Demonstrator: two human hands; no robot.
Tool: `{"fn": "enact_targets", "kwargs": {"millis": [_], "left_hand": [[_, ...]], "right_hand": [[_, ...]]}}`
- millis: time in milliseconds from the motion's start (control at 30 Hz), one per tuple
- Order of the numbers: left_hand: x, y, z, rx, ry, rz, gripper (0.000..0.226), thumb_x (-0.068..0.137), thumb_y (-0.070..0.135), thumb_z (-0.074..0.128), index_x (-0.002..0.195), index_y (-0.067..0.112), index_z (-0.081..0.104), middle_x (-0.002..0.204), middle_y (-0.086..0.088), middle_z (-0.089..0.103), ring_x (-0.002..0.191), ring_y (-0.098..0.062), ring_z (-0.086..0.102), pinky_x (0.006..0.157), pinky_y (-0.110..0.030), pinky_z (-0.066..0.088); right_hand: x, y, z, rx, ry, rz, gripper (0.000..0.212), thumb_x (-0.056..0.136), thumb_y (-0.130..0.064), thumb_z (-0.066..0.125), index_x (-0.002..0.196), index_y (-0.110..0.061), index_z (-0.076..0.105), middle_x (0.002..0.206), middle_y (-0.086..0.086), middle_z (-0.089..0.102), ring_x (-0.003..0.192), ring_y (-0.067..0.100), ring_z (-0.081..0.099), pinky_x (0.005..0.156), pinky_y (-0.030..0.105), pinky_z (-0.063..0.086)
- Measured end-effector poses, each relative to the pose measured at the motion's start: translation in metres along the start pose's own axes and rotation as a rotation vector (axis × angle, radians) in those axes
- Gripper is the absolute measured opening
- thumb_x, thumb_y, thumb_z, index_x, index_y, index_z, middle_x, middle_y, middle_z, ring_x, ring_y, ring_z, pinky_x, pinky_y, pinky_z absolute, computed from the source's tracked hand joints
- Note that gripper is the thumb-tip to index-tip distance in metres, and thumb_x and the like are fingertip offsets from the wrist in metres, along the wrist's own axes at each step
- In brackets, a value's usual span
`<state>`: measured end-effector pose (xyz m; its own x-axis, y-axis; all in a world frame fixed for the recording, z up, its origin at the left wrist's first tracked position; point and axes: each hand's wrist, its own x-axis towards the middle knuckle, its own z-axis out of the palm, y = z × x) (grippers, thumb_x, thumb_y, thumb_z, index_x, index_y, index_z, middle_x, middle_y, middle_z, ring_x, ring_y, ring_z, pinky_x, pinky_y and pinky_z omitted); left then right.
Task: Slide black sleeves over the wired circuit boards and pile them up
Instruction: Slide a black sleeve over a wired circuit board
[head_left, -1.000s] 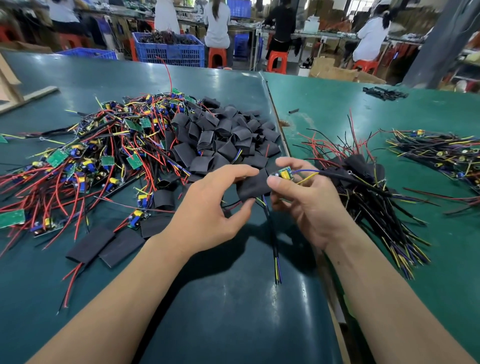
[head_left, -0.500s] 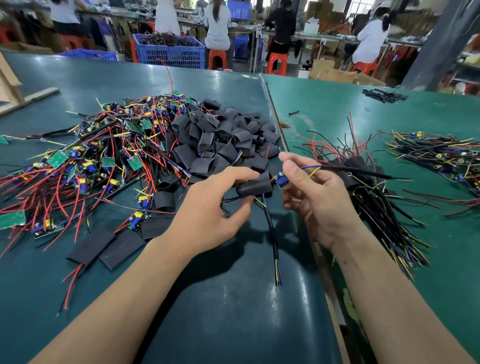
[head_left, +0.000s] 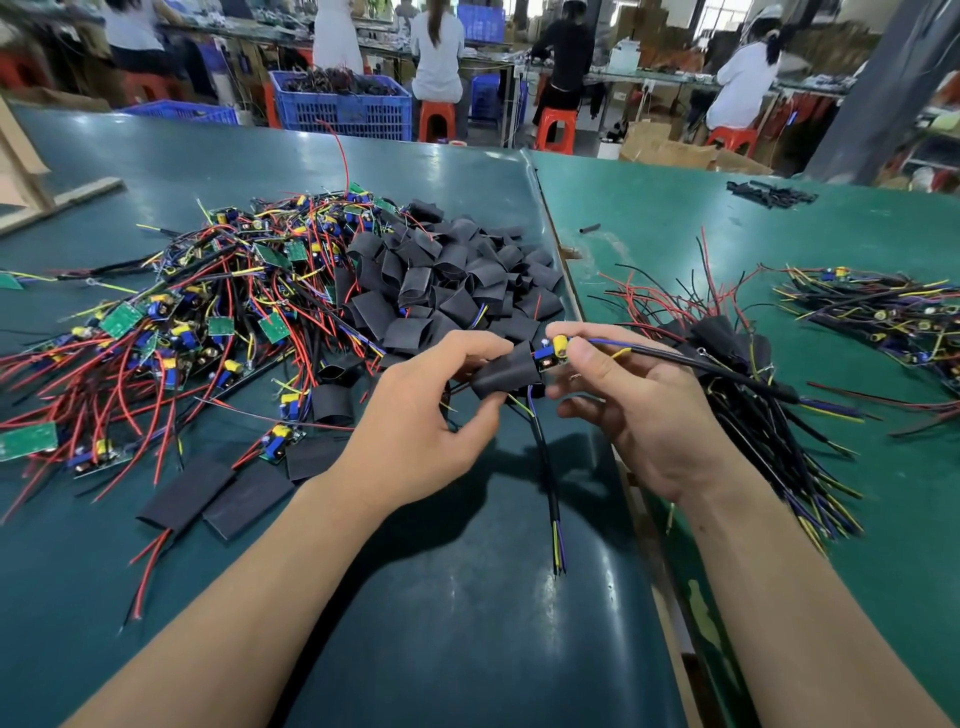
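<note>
My left hand (head_left: 415, 421) pinches a black sleeve (head_left: 506, 371) between thumb and curled fingers, above the near middle of the worktop (head_left: 467, 597). My right hand (head_left: 639, 410) grips the circuit board (head_left: 551, 353) at its exposed end, thumb on top, fingers curled beneath. The board is partly inside the sleeve; its blue and yellow parts show just outside the sleeve's right opening. A black cable (head_left: 545, 467) hangs from under the sleeve, its yellow and blue ends near the worktop. Another cable (head_left: 717, 369) runs right from the board over the finished pile (head_left: 753, 395), which lies just right of my right hand. Heap of loose sleeves (head_left: 452, 280) beyond my left hand. Left of it, a tangle of bare boards (head_left: 208, 322) with red and black wires. Two flat sleeves (head_left: 213, 493) lie near my left forearm. Further boards (head_left: 883, 317) at far right. Blue crate (head_left: 343, 106) behind the worktop.
</note>
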<state>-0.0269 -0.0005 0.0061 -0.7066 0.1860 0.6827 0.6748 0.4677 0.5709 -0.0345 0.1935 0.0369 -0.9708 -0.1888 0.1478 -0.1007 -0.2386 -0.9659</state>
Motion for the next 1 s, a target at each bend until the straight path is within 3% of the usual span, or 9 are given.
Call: {"fn": "enact_targets", "kwargs": {"millis": [233, 333, 567, 800, 900, 1000], "left_hand": [[0.0001, 0.0009, -0.0004, -0.028, -0.014, 0.027, 0.039, 0.082, -0.003, 0.068, 0.116, 0.014, 0.06, 0.106, 0.017, 0.066, 0.098, -0.003, 0.065, 0.089, -0.014, 0.047], [0.0001, 0.0008, -0.0008, -0.003, -0.016, 0.033, 0.037, 0.081, -0.001, 0.069, 0.115, 0.012, 0.061, 0.105, 0.012, 0.067, 0.097, -0.003, 0.064, 0.088, -0.019, 0.049], [0.0001, 0.0027, -0.0007, 0.034, -0.012, 0.034, 0.04, 0.08, -0.002, 0.071, 0.117, 0.01, 0.063, 0.108, 0.007, 0.067, 0.098, -0.006, 0.063, 0.09, -0.015, 0.044], [0.0005, 0.0032, 0.0003, 0.01, 0.005, 0.026, 0.035, 0.083, 0.0, 0.069, 0.116, 0.008, 0.063, 0.105, 0.005, 0.069, 0.096, -0.009, 0.065, 0.088, -0.027, 0.051], [0.0007, 0.0018, -0.0011, 0.015, 0.026, 0.008, 0.035, 0.083, 0.002, 0.07, 0.117, 0.009, 0.063, 0.105, 0.007, 0.068, 0.096, -0.01, 0.065, 0.089, -0.029, 0.051], [0.0004, 0.0027, -0.001, 0.006, 0.023, 0.004, 0.037, 0.083, 0.002, 0.071, 0.117, 0.01, 0.063, 0.106, 0.008, 0.069, 0.098, -0.01, 0.065, 0.09, -0.028, 0.051]], "right_hand": [[-0.0003, 0.0, -0.0001, -0.069, 0.011, -0.075, 0.018, 0.076, -0.023, 0.072, 0.093, -0.018, 0.071, 0.075, 0.011, 0.071, 0.065, 0.022, 0.067, 0.058, 0.027, 0.054], [0.0001, 0.0027, -0.0004, -0.072, 0.015, -0.062, 0.011, 0.083, -0.012, 0.07, 0.094, -0.015, 0.068, 0.068, 0.012, 0.069, 0.061, 0.023, 0.067, 0.057, 0.026, 0.054], [-0.0006, 0.0011, 0.0006, -0.188, 0.035, -0.042, 0.017, 0.067, -0.029, 0.078, 0.081, -0.021, 0.074, 0.077, 0.009, 0.071, 0.065, 0.018, 0.065, 0.054, 0.024, 0.052], [-0.0006, 0.0029, 0.0017, -0.18, 0.031, -0.047, 0.025, 0.072, -0.03, 0.075, 0.093, -0.018, 0.078, 0.081, 0.007, 0.073, 0.068, 0.019, 0.066, 0.054, 0.025, 0.051], [-0.0006, 0.0005, 0.0009, -0.114, 0.027, -0.036, 0.01, 0.082, -0.017, 0.07, 0.09, -0.017, 0.077, 0.082, 0.008, 0.073, 0.066, 0.02, 0.068, 0.053, 0.024, 0.052], [-0.0007, -0.0006, 0.0002, -0.112, 0.084, -0.064, 0.011, 0.085, -0.007, 0.068, 0.081, -0.016, 0.074, 0.077, 0.01, 0.072, 0.061, 0.021, 0.068, 0.049, 0.024, 0.05]]}}
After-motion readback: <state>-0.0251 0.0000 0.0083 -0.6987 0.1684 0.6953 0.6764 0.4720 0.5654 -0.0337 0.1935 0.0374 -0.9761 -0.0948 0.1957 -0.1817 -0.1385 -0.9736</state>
